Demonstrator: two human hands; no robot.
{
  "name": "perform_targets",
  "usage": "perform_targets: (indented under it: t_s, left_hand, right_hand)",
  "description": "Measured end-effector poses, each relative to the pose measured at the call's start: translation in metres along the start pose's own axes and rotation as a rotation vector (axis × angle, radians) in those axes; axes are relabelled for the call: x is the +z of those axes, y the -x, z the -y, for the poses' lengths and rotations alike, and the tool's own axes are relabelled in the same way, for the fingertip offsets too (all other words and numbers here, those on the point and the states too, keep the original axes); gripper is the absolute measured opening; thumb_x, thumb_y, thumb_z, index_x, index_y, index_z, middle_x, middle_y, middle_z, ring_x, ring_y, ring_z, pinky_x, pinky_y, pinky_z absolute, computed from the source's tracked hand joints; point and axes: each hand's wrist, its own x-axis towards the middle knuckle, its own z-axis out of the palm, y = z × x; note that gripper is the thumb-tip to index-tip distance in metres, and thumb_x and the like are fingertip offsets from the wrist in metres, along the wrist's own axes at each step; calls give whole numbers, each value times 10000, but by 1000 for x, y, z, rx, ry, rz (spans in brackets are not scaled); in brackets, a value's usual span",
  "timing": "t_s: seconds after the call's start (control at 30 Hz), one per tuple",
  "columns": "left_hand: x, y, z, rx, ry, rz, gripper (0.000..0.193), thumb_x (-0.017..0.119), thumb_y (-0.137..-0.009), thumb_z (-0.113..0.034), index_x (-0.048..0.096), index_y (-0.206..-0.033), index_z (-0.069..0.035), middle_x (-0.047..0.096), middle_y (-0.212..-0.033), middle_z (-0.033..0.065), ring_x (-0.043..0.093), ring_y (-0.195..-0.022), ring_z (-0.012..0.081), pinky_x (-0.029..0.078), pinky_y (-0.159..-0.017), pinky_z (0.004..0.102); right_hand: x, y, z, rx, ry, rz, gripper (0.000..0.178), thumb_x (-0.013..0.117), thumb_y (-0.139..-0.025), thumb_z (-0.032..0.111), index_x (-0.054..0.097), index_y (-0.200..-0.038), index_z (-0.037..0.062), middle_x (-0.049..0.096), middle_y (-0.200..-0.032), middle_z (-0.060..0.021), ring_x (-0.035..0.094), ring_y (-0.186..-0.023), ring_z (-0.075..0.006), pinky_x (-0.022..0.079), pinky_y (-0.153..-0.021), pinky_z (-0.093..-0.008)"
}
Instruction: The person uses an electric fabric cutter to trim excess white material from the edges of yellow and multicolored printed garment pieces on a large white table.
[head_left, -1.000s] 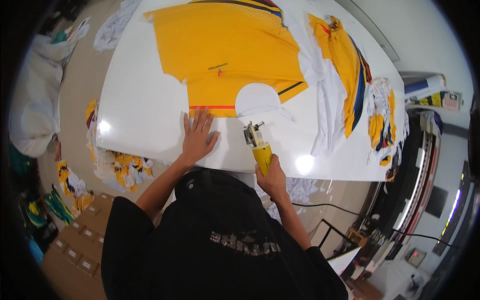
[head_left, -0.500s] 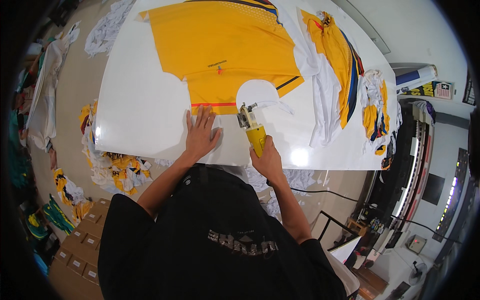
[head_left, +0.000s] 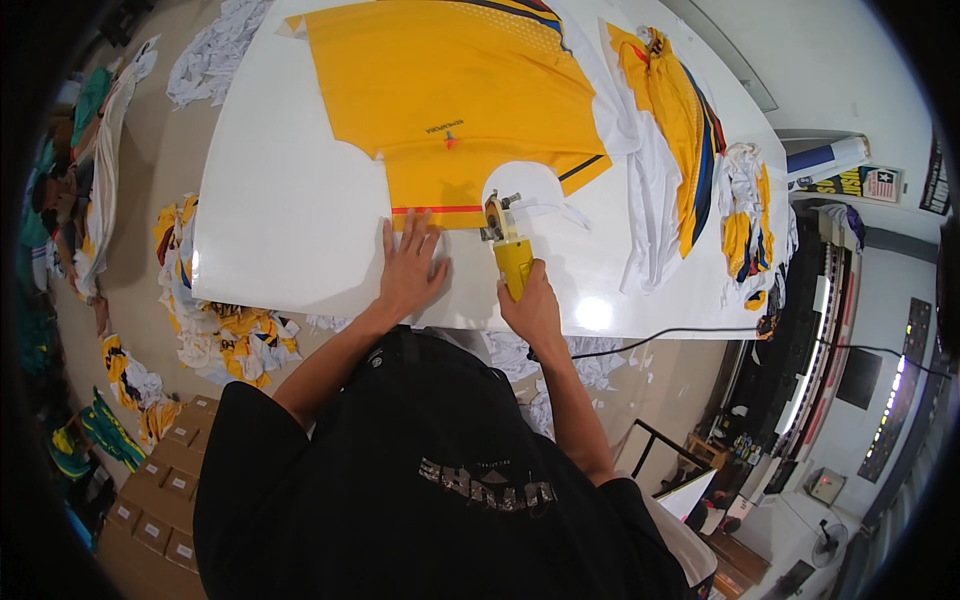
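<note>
A large yellow printed fabric sheet [head_left: 450, 110] lies flat on a white table [head_left: 280, 210], with a red stripe along its near edge and a white round cut-out shape [head_left: 530, 190]. My left hand [head_left: 408, 268] presses flat on the table, fingers spread, fingertips at the red stripe. My right hand [head_left: 530, 305] grips the yellow handle of a small electric rotary cutter [head_left: 505, 240], whose metal head sits at the fabric's near edge beside the white round shape. A black cord [head_left: 640, 340] trails off to the right.
Cut yellow, white and blue fabric pieces [head_left: 680, 130] lie stacked on the table's right part. Scraps [head_left: 220, 330] litter the floor at the left, near cardboard boxes [head_left: 160, 490]. A large printer machine [head_left: 810, 330] stands to the right.
The cutter and my right hand have moved left along the fabric's near edge, closer to my left hand. My left hand stays flat at the red stripe.
</note>
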Motion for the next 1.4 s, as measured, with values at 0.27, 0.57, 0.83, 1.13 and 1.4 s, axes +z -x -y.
perform_targets:
  t_s: [0.27,0.57,0.83,1.13,1.4]
  left_hand:
    - [-28,-4,43,39,41,-5,585,667,-971,-295,548,-1453,15,360,-1671,213,224,-1604,408,78,-1280,672]
    - [-63,-17,99,221,33,149,592,707,-954,-284,548,-1454,-11,428,-1638,155,304,-1567,406,145,-1292,637]
    - [-72,-21,101,267,32,186,560,667,-973,-339,599,-1423,-13,501,-1604,116,344,-1553,365,139,-1298,616]
    - [-73,-24,106,249,71,197,525,654,-991,-349,613,-1406,-31,504,-1603,107,358,-1545,359,153,-1296,610]
    - [-77,-29,108,240,87,190,515,700,-956,-332,640,-1380,-45,529,-1577,106,392,-1524,345,200,-1287,599]
  right_hand:
    - [12,-13,28,99,0,-20,525,701,-941,273,407,-1228,-54,636,-1100,-381,664,-962,-566,546,-822,-611]
    - [23,-28,54,168,-26,-100,530,735,-923,272,417,-1166,-77,664,-996,-409,679,-911,-576,559,-796,-585]
    - [33,-46,77,310,-77,-136,537,727,-924,284,428,-1190,-74,666,-1036,-382,679,-957,-555,545,-846,-589]
    - [37,-70,102,428,-86,-184,533,719,-928,272,427,-1180,-95,669,-1024,-406,688,-936,-562,558,-840,-580]
    - [42,-79,117,482,-90,-240,525,718,-937,250,431,-1197,-104,677,-1033,-397,696,-956,-556,562,-848,-562]
